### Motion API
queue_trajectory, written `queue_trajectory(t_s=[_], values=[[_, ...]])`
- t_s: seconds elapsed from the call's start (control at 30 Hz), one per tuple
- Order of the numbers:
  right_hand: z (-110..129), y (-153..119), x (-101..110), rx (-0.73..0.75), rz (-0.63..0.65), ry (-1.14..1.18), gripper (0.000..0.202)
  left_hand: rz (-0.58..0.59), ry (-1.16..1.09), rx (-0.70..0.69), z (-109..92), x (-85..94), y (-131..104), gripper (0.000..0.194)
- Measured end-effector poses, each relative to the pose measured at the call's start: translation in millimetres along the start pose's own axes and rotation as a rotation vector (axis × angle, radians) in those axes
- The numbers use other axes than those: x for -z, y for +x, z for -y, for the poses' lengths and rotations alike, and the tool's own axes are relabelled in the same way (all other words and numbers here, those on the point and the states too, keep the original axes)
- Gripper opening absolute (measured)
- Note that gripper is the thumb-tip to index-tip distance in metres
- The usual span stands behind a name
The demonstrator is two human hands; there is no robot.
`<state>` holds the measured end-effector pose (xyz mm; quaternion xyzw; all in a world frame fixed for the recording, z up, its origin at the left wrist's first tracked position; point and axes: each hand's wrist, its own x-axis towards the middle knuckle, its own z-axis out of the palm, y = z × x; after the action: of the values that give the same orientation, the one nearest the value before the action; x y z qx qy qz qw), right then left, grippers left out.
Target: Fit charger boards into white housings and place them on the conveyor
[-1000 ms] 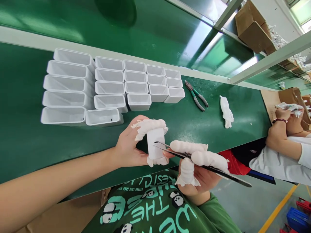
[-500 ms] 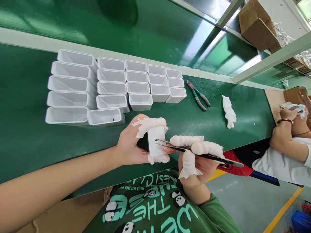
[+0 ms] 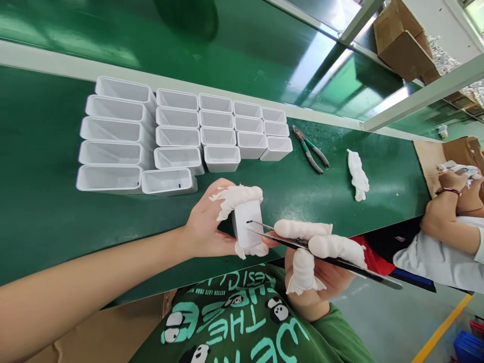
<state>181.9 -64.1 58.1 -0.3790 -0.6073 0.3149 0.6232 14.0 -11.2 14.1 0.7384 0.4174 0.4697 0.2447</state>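
Note:
My left hand, white finger cots on its fingertips, grips a small white plastic box by its opposite edges. The box's flat end faces right, with a small dark slot or piece on it. My right hand holds black-handled tweezers between cot-covered fingers. The tweezers' tips are spread and lie close to the dark mark; whether they touch the box I cannot tell. Beyond my left hand, similar white boxes stand in rows, their open ends up.
Green-handled pliers lie right of the rows. Farther right is a crumpled white cloth-like strip. A co-worker's hands work at a cardboard box on the right. A metal rail runs along the bench's back.
My right hand has drawn back a little to the right with the tweezers, and their tips are wider apart. My left hand keeps hold of the box, tilted slightly differently.

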Motion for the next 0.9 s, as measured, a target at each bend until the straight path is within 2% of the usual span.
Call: queue_trajectory(t_s=[0.1, 0.3, 0.57, 0.77, 0.9], values=[[0, -2, 0, -0.029, 0.023, 0.025, 0.040, -0.012, -0.040, -0.095, 0, 1.6, 0, 0.076], [6, 0, 1, -0.087, 0.069, 0.062, 0.041, 0.006, -0.029, -0.088, -2, 4.6, 2, 0.078], [3, 0, -2, -0.007, -0.017, -0.107, 0.036, -0.057, -0.018, -0.173, -3, 3.7, 6, 0.073], [-1, 1, -6, -0.001, -0.152, -0.142, 0.029, -0.105, -0.004, -0.194, -1, 1.5, 5, 0.075], [-5, 8, -9, 0.031, -0.142, -0.109, 0.024, -0.099, 0.001, -0.224, -1, 2.9, 5, 0.078]])
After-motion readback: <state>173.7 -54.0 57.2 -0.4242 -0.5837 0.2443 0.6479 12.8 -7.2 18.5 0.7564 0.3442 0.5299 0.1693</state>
